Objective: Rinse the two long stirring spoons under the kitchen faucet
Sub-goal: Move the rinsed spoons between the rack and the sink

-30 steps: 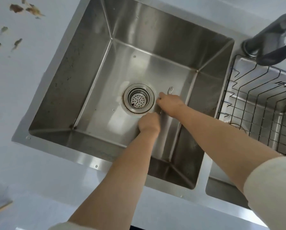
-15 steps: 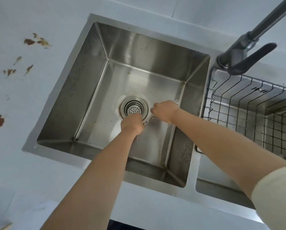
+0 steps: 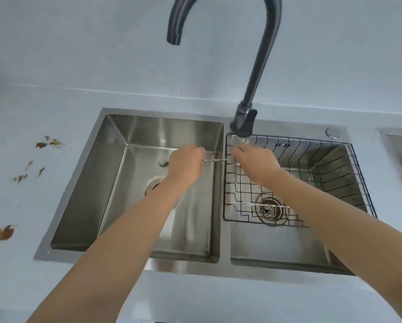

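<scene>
A thin metal stirring spoon (image 3: 215, 160) with a twisted stem is held level above the divider between the two basins. My left hand (image 3: 186, 164) grips its left end over the left basin (image 3: 116, 183). My right hand (image 3: 253, 159) pinches its right end over the wire basket, just below the faucet's lever. A second long utensil (image 3: 265, 204) with a forked tip lies in the basket above the right drain. The dark gooseneck faucet (image 3: 260, 66) arches overhead, its spout (image 3: 173, 38) above the left basin; no water is visible.
A black wire basket (image 3: 358, 183) sits inside the right basin. The left drain (image 3: 154, 183) is partly hidden by my left forearm. Brown scraps (image 3: 2, 231) lie on the pale counter at the left. Another steel edge (image 3: 400, 145) shows at far right.
Both hands have risen from the left basin's floor beside the drain, lifting the spoon to the divider. The view has tilted up, showing the faucet and right basin.
</scene>
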### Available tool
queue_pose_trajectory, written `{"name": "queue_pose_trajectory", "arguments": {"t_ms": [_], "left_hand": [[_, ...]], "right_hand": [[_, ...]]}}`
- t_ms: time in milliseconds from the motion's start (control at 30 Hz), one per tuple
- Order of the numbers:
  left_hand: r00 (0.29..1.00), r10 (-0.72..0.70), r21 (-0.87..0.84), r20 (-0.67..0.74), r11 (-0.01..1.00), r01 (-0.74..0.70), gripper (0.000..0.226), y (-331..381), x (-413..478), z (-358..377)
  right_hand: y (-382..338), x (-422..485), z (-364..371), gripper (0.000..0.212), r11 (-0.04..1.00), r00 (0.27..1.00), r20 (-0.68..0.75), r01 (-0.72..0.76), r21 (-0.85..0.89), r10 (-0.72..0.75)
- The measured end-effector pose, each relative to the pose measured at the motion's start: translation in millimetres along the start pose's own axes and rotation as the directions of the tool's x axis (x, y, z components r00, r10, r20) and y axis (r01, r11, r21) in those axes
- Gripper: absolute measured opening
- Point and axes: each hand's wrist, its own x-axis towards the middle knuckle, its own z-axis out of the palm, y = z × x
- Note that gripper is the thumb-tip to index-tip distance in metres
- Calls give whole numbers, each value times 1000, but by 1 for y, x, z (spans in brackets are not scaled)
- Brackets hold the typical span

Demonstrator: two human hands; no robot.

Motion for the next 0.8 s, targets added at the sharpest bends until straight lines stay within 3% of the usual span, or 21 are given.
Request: {"name": "queue_pose_trajectory", "arguments": {"t_ms": [233,367,800], "left_hand": [[971,237,14,-29,972,-236,14,93,28,16],[945,326,26,32,945,-326,16,133,35,44],[909,270,89,318,946,-312,27,170,60,113]], "right_hand": [[82,-42,13,41,985,984,29,-174,-5,174],[117,-57,43,53,971,967,93,-239,10,238],[153,-41,124,40,948,928,262,-301,100,266]]}}
